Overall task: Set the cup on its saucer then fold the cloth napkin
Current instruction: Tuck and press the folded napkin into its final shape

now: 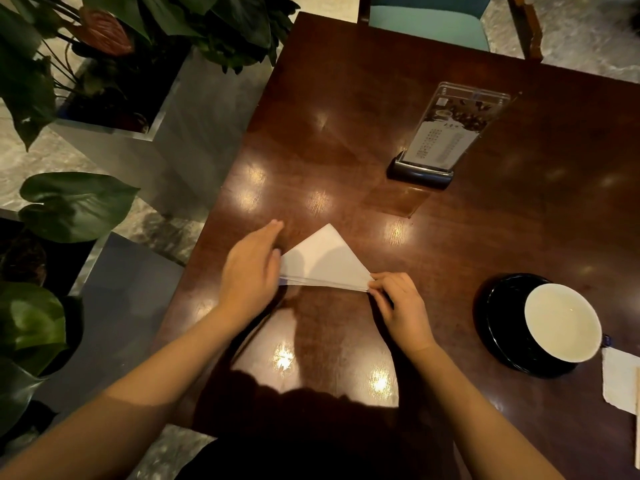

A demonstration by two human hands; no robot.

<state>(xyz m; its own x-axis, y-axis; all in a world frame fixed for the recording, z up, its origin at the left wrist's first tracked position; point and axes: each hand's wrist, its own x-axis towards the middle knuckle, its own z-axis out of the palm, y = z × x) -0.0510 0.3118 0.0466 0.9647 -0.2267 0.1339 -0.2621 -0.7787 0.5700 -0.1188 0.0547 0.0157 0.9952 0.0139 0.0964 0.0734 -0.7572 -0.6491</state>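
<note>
A white cloth napkin, folded into a triangle, lies on the dark wooden table in front of me. My left hand rests flat over the napkin's left corner, fingers stretched out. My right hand pinches the right corner between thumb and fingers. At the right, a cup, white inside and dark outside, stands on its black saucer.
An acrylic menu stand on a dark base stands at the table's middle back. A white paper napkin lies at the right edge. Potted plants in grey planters line the left side. A teal chair sits beyond the far edge.
</note>
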